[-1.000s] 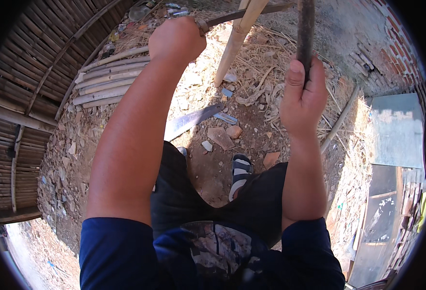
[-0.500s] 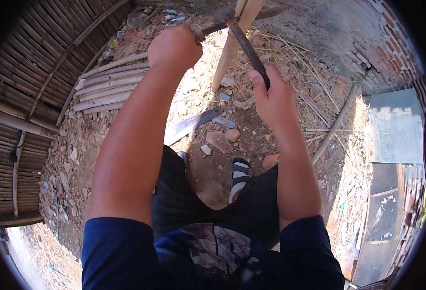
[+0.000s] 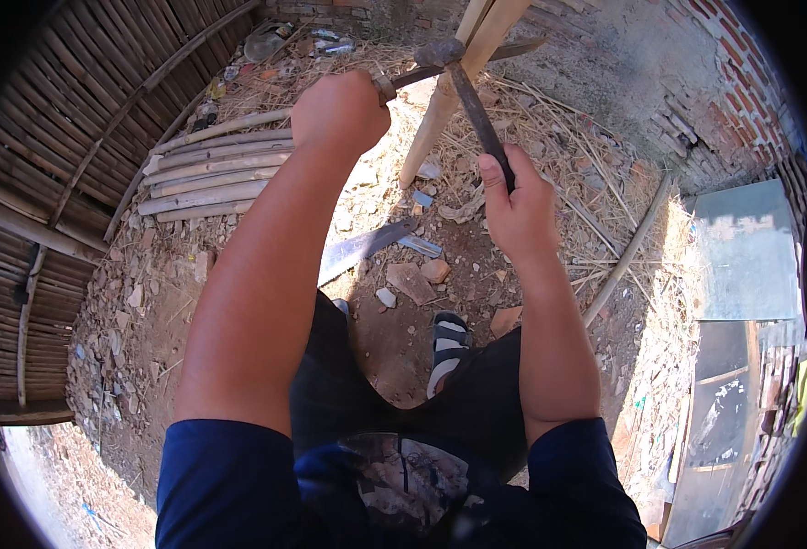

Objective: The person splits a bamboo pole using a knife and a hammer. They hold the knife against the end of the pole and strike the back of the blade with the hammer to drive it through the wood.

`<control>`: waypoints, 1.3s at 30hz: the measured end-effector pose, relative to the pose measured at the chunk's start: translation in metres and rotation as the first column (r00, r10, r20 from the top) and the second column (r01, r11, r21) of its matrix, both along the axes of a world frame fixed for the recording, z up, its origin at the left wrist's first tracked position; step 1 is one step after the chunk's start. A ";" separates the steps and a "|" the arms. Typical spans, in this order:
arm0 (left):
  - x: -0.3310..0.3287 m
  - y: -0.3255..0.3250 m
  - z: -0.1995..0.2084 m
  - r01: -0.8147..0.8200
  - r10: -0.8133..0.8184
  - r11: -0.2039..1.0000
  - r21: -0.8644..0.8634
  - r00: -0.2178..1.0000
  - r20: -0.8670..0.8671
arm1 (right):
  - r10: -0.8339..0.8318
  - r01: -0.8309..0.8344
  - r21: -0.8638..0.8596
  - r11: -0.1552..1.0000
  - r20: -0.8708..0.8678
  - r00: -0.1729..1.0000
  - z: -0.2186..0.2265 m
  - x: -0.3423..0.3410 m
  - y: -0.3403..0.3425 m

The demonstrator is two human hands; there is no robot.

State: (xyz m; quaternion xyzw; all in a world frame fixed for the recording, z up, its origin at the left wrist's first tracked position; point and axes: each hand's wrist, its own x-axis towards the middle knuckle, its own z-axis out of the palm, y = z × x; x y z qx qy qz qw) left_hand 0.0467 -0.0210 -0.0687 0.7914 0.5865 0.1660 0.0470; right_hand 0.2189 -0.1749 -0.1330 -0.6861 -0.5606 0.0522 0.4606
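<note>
My left hand (image 3: 339,112) is closed round the handle of a machete at the top of the view. The machete's dark blade (image 3: 519,48) lies across a split bamboo pole (image 3: 431,128), its tip sticking out on the right. In my right hand (image 3: 520,203) is a hammer (image 3: 478,114), gripped near the lower end of its dark handle with the thumb along it. The hammer head overlaps the blade beside the pole; I cannot tell whether they touch. The pole stands tilted, and its upper end runs out of view.
Bamboo lengths (image 3: 216,176) lie stacked on the left by a slatted wall (image 3: 42,165). A handsaw (image 3: 362,249) rests on the ground ahead of my feet, near broken bricks (image 3: 410,283). A long pole (image 3: 629,254) and straw lie right, before a brick wall (image 3: 742,78).
The whole scene sits slightly lower in the picture, as the view has tilted. Both hands keep their grips, and the hammer head stays close to the blade.
</note>
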 end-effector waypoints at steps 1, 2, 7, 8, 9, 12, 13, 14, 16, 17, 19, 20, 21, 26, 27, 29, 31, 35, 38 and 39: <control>0.003 0.003 0.001 0.005 -0.005 1.000 0.019 1.000 -0.005 | -0.001 0.002 0.068 0.998 -0.005 1.000 0.005 0.005 -0.002; -0.002 0.005 -0.002 -0.008 0.008 0.999 0.033 1.000 -0.021 | 0.017 -0.014 0.132 0.991 -0.022 1.000 0.017 0.002 -0.004; -0.009 0.003 -0.003 -0.025 0.025 1.000 0.010 1.000 0.000 | 0.093 -0.040 0.431 0.901 -0.102 0.990 0.029 -0.005 -0.015; -0.009 0.001 0.000 -0.029 0.029 1.000 0.009 1.000 0.000 | 0.088 -0.048 0.445 0.894 -0.071 0.994 0.022 -0.004 -0.011; -0.007 0.000 0.002 -0.032 0.032 0.999 0.006 0.999 0.004 | 0.082 -0.057 0.456 0.888 -0.036 0.996 0.014 -0.004 -0.008; -0.004 -0.002 0.003 -0.017 0.017 1.000 -0.005 0.999 0.032 | 0.016 -0.016 0.086 0.996 -0.004 1.000 -0.006 -0.007 0.006; 0.000 -0.003 0.001 -0.003 0.003 1.000 0.000 0.999 0.034 | 0.001 0.000 -0.007 1.000 0.024 1.000 -0.007 -0.006 0.009; 0.000 -0.005 -0.002 0.002 -0.002 1.000 0.003 1.000 0.024 | -0.001 0.001 0.009 1.000 0.027 1.000 -0.005 -0.008 0.009; 0.004 -0.004 -0.005 0.026 -0.026 0.999 0.022 1.000 0.002 | -0.010 0.008 0.040 0.999 0.031 0.999 0.006 -0.009 0.005; 0.003 -0.004 -0.003 0.019 -0.019 0.999 0.026 1.000 -0.006 | 0.004 -0.004 0.123 0.992 -0.002 1.000 0.016 -0.012 -0.001; 0.003 -0.004 -0.004 0.012 -0.012 1.000 0.018 1.000 -0.013 | 0.030 -0.013 0.271 0.962 -0.059 0.998 0.031 -0.014 -0.013; 0.005 -0.002 0.000 -0.013 0.013 1.000 -0.009 1.000 0.000 | 0.033 -0.008 0.298 0.955 -0.077 0.996 0.032 -0.010 -0.017; 0.005 -0.002 0.002 -0.009 0.009 1.000 -0.014 1.000 0.004 | 0.037 -0.004 0.324 0.946 -0.096 0.995 0.032 -0.007 -0.021; 0.006 0.004 0.004 0.014 -0.014 1.000 -0.002 1.000 -0.006 | -0.060 0.060 -0.118 0.991 0.009 0.998 0.022 0.005 -0.006; 0.006 0.006 0.003 0.010 -0.010 1.000 0.006 1.000 -0.012 | -0.059 0.059 -0.059 0.997 0.010 0.998 0.023 0.004 -0.007; 0.008 0.009 0.001 -0.002 0.001 0.999 0.050 1.000 0.006 | -0.057 0.056 0.060 0.997 0.008 0.998 0.032 -0.001 -0.013; 0.004 0.010 -0.007 -0.011 0.011 0.999 0.046 1.000 0.004 | -0.005 0.023 0.183 0.983 -0.095 0.995 0.049 -0.005 -0.023; 0.000 0.015 -0.004 -0.009 0.009 1.000 0.028 1.000 -0.005 | -0.012 0.038 0.322 0.946 -0.085 0.996 0.040 -0.006 -0.021; 0.006 0.013 -0.002 -0.018 0.017 0.999 0.037 1.000 0.024 | -0.065 0.066 -0.063 0.996 0.012 0.998 0.028 -0.002 -0.011; 0.005 0.013 -0.002 -0.028 0.027 0.999 0.042 0.999 0.036 | -0.063 0.067 -0.168 0.984 0.024 0.998 0.030 -0.005 -0.008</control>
